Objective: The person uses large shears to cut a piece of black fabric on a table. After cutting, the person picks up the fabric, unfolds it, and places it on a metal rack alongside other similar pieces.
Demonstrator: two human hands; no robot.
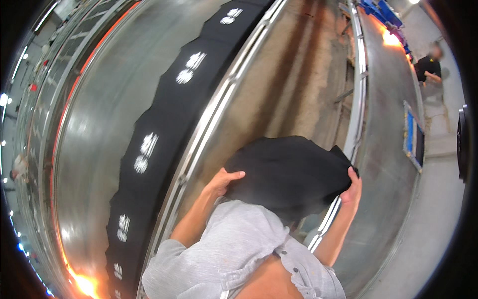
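Both my hands hold a black cut fabric piece (pixel 294 174), spread out in front of my body. My left hand (pixel 222 182) grips its left edge, thumb on top and the other fingers hidden beneath. At the right corner, my right hand (pixel 352 188) pinches the cloth between thumb and fingers. No print shows on the side facing up. To my left, a row of black fabric pieces (pixel 164 107) with white printed marks lies along the edge of a long table (pixel 99 134).
Metal rails (pixel 224 99) edge the left table, and a second long table (pixel 388 99) runs along my right. A blue-and-black screen frame (pixel 413 137) leans at its far side. Bare floor (pixel 279 65) lies between. Another person (pixel 429 67) stands at far right. Bright orange glows (pixel 85 285) show lower left and upper right.
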